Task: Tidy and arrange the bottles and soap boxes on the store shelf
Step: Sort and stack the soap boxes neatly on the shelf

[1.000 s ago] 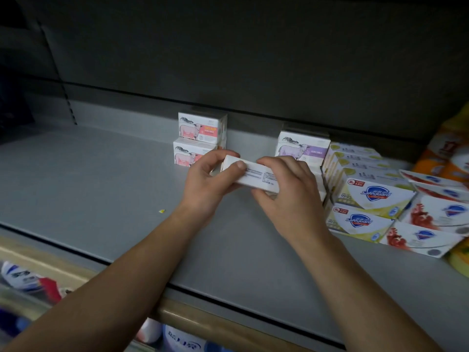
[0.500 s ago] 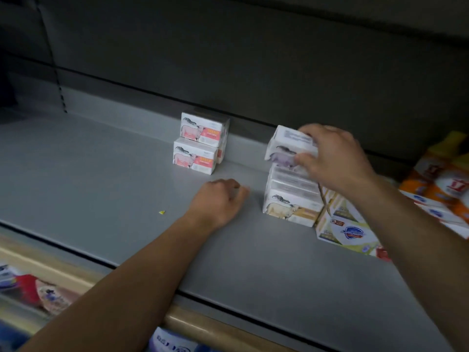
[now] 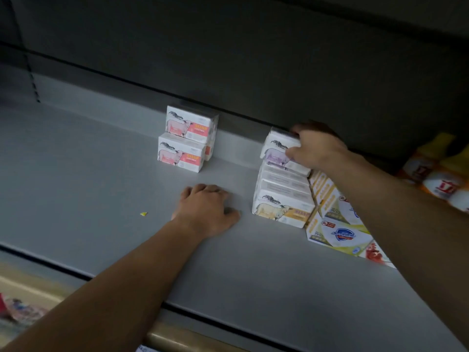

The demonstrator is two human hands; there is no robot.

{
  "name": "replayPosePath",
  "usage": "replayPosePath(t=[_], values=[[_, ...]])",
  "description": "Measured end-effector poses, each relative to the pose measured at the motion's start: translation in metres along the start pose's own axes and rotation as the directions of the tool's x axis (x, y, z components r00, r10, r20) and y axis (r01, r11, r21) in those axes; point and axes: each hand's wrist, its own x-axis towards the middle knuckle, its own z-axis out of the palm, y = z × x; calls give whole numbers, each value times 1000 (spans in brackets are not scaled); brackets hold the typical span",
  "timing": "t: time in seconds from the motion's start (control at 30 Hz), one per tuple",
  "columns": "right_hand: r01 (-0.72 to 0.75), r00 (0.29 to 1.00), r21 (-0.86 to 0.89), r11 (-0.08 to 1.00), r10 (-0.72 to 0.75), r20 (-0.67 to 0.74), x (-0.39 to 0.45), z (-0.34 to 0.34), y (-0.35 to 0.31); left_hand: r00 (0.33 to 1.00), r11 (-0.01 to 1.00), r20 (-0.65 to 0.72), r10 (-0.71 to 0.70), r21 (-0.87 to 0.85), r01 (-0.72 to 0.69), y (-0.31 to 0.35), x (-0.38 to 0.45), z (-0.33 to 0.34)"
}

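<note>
My right hand (image 3: 314,148) grips a white soap box with a purple sheep print (image 3: 275,148), holding it on top of a stack at the back of the grey shelf (image 3: 88,174). In front of that stack lies a row of white boxes, the nearest with a yellow sheep label (image 3: 281,209). My left hand (image 3: 205,209) rests knuckles-up on the shelf, its fingers curled under and holding nothing. Two pink-label sheep soap boxes (image 3: 185,141) stand stacked at the back, left of both hands.
Safeguard soap boxes (image 3: 340,232) lie crowded to the right of the sheep boxes, partly under my right forearm. Orange and yellow bottles (image 3: 436,174) stand at the far right. A small yellow scrap (image 3: 143,213) lies on the shelf. Products on a lower shelf (image 3: 20,311) show at bottom left.
One second ago both hands held a white box together. My right hand has since gone to the purple-label box at the back, and my left hand has dropped onto the shelf.
</note>
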Motion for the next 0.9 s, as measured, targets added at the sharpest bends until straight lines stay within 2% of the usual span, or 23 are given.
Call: replayPosePath(t=[0.13,0.3,0.53,0.67,0.77,0.83,0.9], values=[[-39,998,-41,998,41,57,-4,6,1,1000,1000,-26,-7,-8,7,0,0,1],[-36,999,-127,991,37,3,-10,10,1,999,1000,-35,-8,-28,7,0,0,1],[54,997,-32,998,-56,-61,-23,18,-16,1000,999,-24,-17,-29,16,0,1,0],[-8,999,63,998,10,-36,-38,42,-24,999,999,-24,-20,-33,20,2,-1,-3],[-61,993,109,992,72,-95,-43,56,-29,996,982,-70,-49,-185,35,-1,-2,-10],[-74,985,109,991,90,-146,-44,64,-34,983,925,-141,-115,-377,54,-4,-3,-19],[-81,977,117,990,102,-186,-45,69,-37,955,867,-221,-199,-493,67,-8,-3,-29]])
